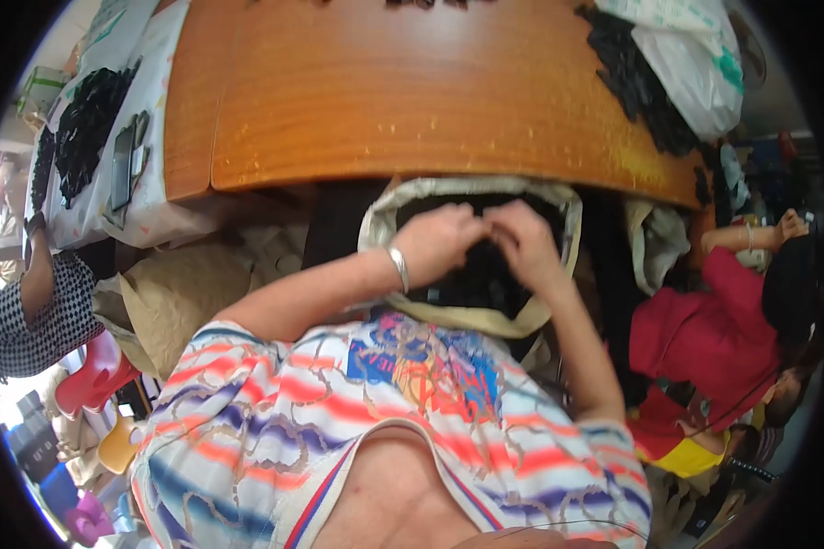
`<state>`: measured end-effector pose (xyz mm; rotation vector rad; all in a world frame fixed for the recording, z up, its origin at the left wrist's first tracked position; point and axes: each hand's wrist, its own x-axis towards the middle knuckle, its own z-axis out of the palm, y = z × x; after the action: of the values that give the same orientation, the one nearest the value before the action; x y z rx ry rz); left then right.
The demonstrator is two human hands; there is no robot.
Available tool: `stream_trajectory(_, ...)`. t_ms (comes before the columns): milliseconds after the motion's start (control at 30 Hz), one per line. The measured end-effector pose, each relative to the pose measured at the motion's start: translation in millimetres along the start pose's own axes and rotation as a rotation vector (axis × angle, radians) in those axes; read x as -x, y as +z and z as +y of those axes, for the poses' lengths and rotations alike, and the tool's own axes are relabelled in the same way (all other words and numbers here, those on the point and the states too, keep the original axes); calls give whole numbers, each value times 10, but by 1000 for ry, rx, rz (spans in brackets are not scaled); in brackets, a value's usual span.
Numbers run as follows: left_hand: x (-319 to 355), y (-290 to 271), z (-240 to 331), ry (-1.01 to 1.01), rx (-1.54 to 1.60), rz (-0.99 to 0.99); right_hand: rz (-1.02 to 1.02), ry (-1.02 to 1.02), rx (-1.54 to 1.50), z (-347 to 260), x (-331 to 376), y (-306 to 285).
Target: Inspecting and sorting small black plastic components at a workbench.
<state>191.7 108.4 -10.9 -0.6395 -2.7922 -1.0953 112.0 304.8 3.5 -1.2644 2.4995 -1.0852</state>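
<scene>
My left hand (441, 240) and my right hand (525, 242) meet above an open beige sack (380, 220) that stands against the near edge of the wooden table (403, 101). Both hands have their fingers curled around small black pieces (485, 274), the same kind that fills the sack. The fingertips touch each other over the sack's mouth. A silver bangle (399, 268) circles my left wrist. What exactly sits between the fingers is too small to make out.
A heap of black pieces (641, 82) lies at the table's right end beside white plastic bags (696, 64). A second table at left carries another black heap (87, 123) and a phone (122, 169). One person in red (705, 329) sits at right, another in a checked top (41, 316) at left.
</scene>
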Motion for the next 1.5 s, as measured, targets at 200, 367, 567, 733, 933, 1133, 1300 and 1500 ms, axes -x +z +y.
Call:
stream_trajectory(200,-271,-341,-242,99,92,141,-46,252,-37,137,178,-78)
stream_trajectory(367,-1024,-1001,-1377,-105,-270,583,73,16,122,295,-813,-450)
stream_trajectory(567,-1732,-1294,-2203,-301,-492,535,230,-109,307,1138,-2325,-612)
stream_trajectory(733,-2015,-1330,-2415,-470,-714,513,297,59,499,1752,-3470,-725)
stream_trajectory(933,-2099,-1381,-2533,-567,-709,471,269,223,524,1807,-3995,-425)
stream_trajectory(1133,-1996,-1386,-2476,-498,-645,343,353,-99,562,1671,-3502,-72)
stream_trajectory(1300,-1600,-1154,-2150,-315,-604,277,340,-135,447,1297,-2663,2)
stream_trajectory(1500,-1111,-1031,-1817,-163,-454,418,306,-82,419,906,-1858,-131)
